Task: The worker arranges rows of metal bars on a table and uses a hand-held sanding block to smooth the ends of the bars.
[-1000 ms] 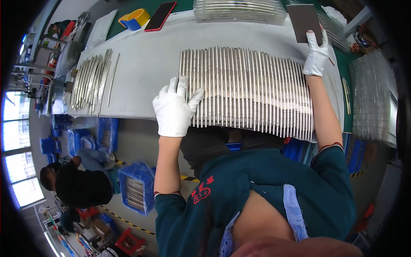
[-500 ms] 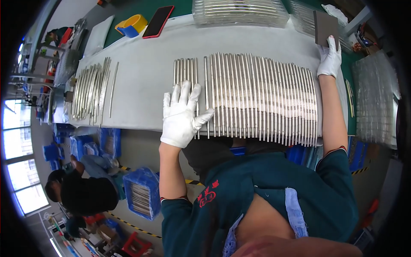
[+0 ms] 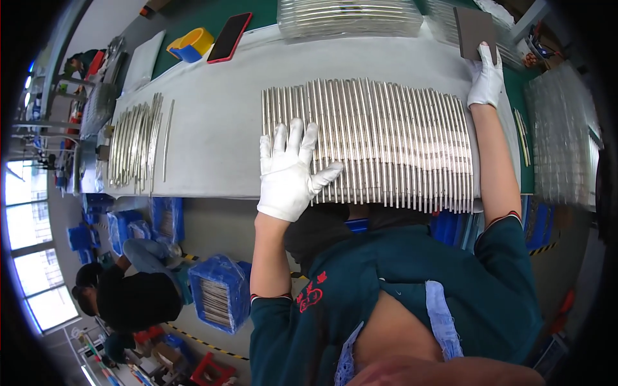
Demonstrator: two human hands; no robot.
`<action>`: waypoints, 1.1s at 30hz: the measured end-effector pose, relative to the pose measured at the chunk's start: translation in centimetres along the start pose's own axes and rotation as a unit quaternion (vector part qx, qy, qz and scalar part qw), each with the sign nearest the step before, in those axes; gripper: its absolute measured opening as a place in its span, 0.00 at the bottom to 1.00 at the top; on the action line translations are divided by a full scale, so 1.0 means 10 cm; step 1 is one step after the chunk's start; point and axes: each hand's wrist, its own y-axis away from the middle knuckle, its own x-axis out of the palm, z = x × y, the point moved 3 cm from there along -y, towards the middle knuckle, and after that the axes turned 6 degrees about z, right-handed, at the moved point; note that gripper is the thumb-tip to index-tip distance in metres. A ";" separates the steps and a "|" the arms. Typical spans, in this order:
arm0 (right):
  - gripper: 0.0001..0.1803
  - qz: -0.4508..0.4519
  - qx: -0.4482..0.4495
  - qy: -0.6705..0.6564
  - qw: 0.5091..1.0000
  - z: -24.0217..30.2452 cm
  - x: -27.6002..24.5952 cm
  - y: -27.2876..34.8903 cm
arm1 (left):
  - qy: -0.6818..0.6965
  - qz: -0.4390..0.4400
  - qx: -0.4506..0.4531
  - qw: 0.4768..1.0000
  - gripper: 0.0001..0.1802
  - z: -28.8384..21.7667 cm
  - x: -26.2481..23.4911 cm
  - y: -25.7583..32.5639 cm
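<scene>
Left hand (image 3: 291, 168), fingers spread flat, has slid rightward closing the gap in the metal rods (image 3: 386, 141); right hand (image 3: 486, 77) now pinches the dark pad (image 3: 474, 31)

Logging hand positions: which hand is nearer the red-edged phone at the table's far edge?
Left. The left hand lies flat on the metal rods, below the phone. The right hand is far right, touching a brown pad.

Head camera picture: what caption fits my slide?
Gloved left hand presses a row of metal rods; right hand touches a brown pad.
</scene>
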 end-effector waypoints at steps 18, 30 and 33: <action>0.23 0.006 0.031 -0.058 0.998 0.00 0.03 -0.01 | -0.031 0.013 -0.004 0.999 0.53 -0.12 -0.07 -0.06; 0.22 -0.012 0.040 -0.111 0.993 -0.04 -0.12 -0.11 | 0.007 0.063 0.094 0.994 0.51 -0.54 0.04 -0.21; 0.22 -0.003 0.045 -0.137 0.989 -0.10 -0.19 -0.19 | -0.008 0.056 0.067 0.996 0.51 -0.33 0.02 -0.12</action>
